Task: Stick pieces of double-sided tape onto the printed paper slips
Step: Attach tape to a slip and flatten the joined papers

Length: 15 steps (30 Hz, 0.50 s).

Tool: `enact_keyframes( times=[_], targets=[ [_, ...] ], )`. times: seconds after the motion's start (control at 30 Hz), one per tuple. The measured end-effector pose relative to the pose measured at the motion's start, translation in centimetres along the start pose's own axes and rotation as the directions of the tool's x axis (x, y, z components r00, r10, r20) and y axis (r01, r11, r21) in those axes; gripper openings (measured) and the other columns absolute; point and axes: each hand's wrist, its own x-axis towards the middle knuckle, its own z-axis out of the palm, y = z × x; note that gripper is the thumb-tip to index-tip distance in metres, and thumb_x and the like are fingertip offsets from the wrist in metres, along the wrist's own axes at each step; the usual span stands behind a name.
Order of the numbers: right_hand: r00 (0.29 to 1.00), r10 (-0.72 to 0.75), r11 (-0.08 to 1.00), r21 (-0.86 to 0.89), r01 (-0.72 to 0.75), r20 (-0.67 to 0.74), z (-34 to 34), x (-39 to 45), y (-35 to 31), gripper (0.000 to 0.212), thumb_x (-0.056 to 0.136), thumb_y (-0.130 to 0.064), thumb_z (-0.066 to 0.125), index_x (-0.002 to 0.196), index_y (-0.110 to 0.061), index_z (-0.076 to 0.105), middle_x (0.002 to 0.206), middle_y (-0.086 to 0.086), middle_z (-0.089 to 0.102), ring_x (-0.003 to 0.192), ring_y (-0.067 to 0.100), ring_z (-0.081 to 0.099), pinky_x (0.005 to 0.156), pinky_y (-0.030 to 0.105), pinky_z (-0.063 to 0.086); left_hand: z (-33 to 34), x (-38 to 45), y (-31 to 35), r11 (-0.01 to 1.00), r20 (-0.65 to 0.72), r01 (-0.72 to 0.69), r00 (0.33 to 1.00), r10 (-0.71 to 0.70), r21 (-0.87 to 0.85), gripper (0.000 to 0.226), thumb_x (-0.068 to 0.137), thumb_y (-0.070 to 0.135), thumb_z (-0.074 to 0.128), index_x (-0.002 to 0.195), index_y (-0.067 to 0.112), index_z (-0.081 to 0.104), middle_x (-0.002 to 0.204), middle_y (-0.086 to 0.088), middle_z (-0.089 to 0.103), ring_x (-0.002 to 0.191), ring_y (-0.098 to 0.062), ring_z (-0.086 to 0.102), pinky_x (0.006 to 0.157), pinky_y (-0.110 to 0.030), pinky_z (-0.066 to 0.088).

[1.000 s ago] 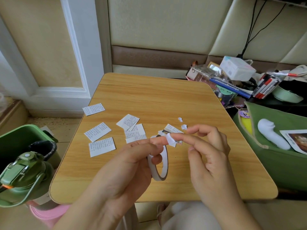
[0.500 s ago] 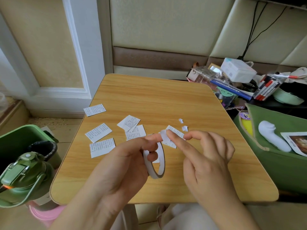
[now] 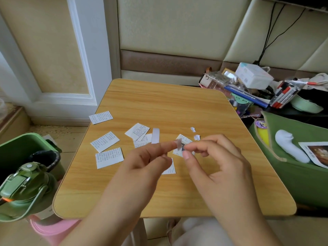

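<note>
Above the middle of the counter (image 3: 177,107), your left hand (image 3: 142,167) holds out a small bit of tape (image 3: 178,144) on its fingertip while your right hand (image 3: 218,162) pinches its edge, likely to peel the backing; the paper slips (image 3: 104,141) lie flat below, within easy reach.

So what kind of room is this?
Probably a bedroom or other home room: a small wooden table stands by a padded wall, with pens and clutter alongside.
</note>
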Motion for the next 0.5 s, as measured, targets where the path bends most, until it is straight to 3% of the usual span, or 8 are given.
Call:
enact_keyframes(
  times=[0.13,0.23,0.33,0.5],
  targets=[
    [0.998,0.052,0.998,0.031,-0.051,-0.028,0.23,0.33,-0.74,0.014,0.080,-0.042,0.060,0.082,-0.032,0.069,0.081,-0.016,0.056,0.081,0.016,0.056,0.080,0.024,0.043,0.27,-0.23,0.27,0.995,0.007,-0.077,0.997,0.077,0.064,0.030,0.084,0.015,0.063,0.090,0.042,0.074,0.072,0.001,0.061,0.064,0.002,0.048,0.061,-0.008,0.037],
    [0.995,0.092,0.993,0.081,-0.089,-0.029,0.24,0.43,-0.82,0.011,0.077,-0.043,0.060,0.079,-0.035,0.068,0.081,-0.017,0.058,0.078,0.013,0.056,0.078,0.024,0.045,0.16,-0.45,0.48,0.988,0.019,-0.108,0.994,0.106,0.107,0.028,0.088,0.013,0.060,0.094,0.035,0.075,0.085,-0.015,0.064,0.070,-0.003,0.048,0.058,-0.004,0.035],
    [0.992,0.122,0.985,0.121,-0.120,-0.008,0.16,0.55,-0.89,0.012,0.075,-0.044,0.060,0.076,-0.035,0.068,0.080,-0.015,0.060,0.077,0.013,0.057,0.075,0.020,0.045,0.23,-0.63,0.69,0.986,0.023,-0.127,0.992,0.125,0.111,0.034,0.087,0.006,0.055,0.092,0.032,0.076,0.070,-0.005,0.052,0.065,-0.005,0.044,0.055,-0.005,0.034],
    [0.990,0.137,0.980,0.142,-0.138,0.013,-0.02,0.68,-0.86,0.011,0.076,-0.041,0.059,0.074,-0.034,0.068,0.079,-0.014,0.061,0.077,0.013,0.057,0.073,0.019,0.044,0.37,-0.70,0.92,0.987,0.023,-0.116,0.993,0.114,0.115,0.037,0.086,0.006,0.055,0.091,0.036,0.076,0.073,0.000,0.056,0.066,-0.006,0.046,0.053,-0.005,0.034]
  ],
)
